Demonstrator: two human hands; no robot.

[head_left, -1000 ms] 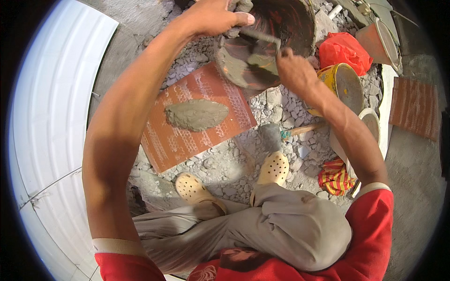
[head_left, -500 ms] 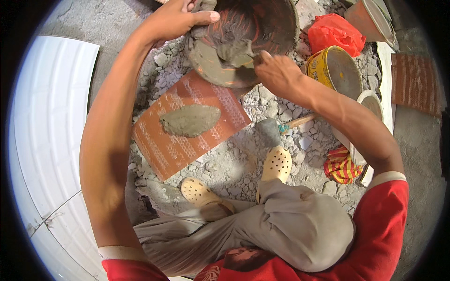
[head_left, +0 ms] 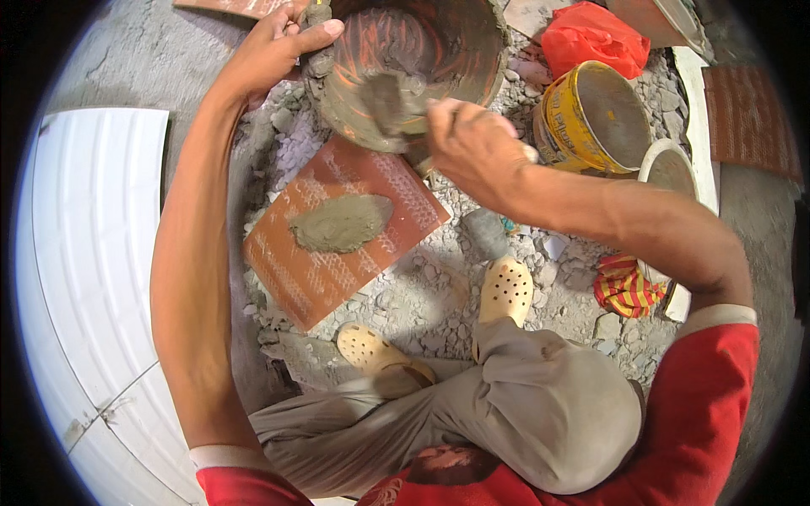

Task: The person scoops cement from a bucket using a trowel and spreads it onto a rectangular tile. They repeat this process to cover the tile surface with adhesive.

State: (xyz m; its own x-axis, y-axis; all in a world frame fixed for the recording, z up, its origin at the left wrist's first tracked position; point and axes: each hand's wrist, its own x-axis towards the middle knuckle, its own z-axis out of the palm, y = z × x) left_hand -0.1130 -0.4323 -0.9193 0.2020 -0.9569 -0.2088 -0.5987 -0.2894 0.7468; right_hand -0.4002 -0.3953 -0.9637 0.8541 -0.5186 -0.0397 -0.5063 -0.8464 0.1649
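A dark, mortar-smeared basin (head_left: pixel 468 51) is tilted toward me at the top of the view. My left hand (head_left: pixel 272 57) is closed on its left rim, thumb over the edge. Closed around a trowel, my right hand (head_left: pixel 479 150) is at the basin's near edge; the trowel blade (head_left: pixel 384 103), blurred by motion, is inside the basin. The handle is mostly hidden by my fingers. Just below the basin lies a reddish-brown tile (head_left: pixel 308 291), ridged side up, with an oval mound of wet grey mortar (head_left: pixel 342 223) on its middle.
Rubble surrounds my clogs (head_left: pixel 508 291). A grey mallet head (head_left: pixel 483 234) lies under my right forearm. At right are a yellow bucket (head_left: pixel 561 122), white bucket (head_left: pixel 671 160), red plastic bag (head_left: pixel 595 38) and striped cloth-like bundle (head_left: pixel 624 287). White tiles (head_left: pixel 101 194) cover the left floor.
Basin and both hands appear farther left and slightly higher in the picture, partly because the view shifted. The trowel blade has swung left inside the basin. My right forearm now covers the mallet's handle.
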